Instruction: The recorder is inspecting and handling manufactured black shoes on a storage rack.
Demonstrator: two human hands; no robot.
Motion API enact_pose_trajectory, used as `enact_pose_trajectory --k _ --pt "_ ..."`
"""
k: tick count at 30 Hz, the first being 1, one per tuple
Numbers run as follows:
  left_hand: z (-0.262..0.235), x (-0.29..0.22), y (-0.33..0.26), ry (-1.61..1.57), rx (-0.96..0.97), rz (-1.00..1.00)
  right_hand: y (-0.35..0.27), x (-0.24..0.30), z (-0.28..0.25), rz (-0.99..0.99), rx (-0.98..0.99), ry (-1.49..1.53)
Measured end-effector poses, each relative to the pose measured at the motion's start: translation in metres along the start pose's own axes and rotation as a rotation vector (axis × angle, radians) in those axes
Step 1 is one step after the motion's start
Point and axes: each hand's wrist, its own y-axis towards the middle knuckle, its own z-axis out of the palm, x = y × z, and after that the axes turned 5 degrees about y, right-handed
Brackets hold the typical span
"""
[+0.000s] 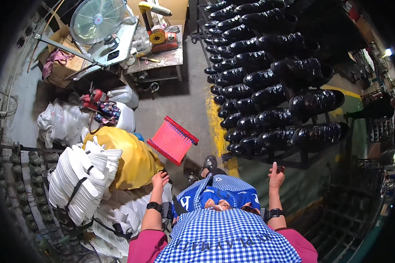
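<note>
My left hand (160, 179) hangs in the air beside a bulging yellow sack (134, 158), its fingers loosely bent and apart. A small dark patch shows by its fingertips; I cannot make out what it is. Over on the right, my right hand (275, 176) is held out with fingers apart and nothing visible in it. It is nearest to the lower end of a rack (289, 162) carrying rows of glossy black shoe-shaped forms (274, 118). A red woven stool (173, 140) stands on the floor ahead of me, out of reach of both hands.
White strapped bundles of flat sole-shaped pieces (81, 182) are piled at my left. Beyond them are white jugs (126, 116) and clear plastic bags (63, 120). A standing fan (98, 19) and a workbench (162, 61) with an orange machine (164, 40) are farther off.
</note>
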Motion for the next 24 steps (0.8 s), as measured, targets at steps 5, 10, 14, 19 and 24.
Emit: enact_pose_trajectory --k 5,10,14,19,24 --pt "0.066 0.007 -0.004 0.07 0.141 0.036 0.011 -0.005 0.008 -0.399 -0.157 -0.267" --pt "0.106 0.006 0.006 0.144 0.27 -0.094 0.019 -0.014 0.007 -0.493 -0.133 -0.252" --pt "0.133 -0.015 0.02 0.113 0.209 -0.05 0.019 -0.006 -0.002 -0.396 -0.031 -0.155" --pt "0.159 -0.034 0.015 0.196 0.179 -0.045 0.014 0.02 -0.009 -0.253 0.07 -0.1" --pt "0.172 -0.045 0.015 0.362 0.159 0.065 0.013 0.022 -0.005 -0.214 0.025 -0.114"
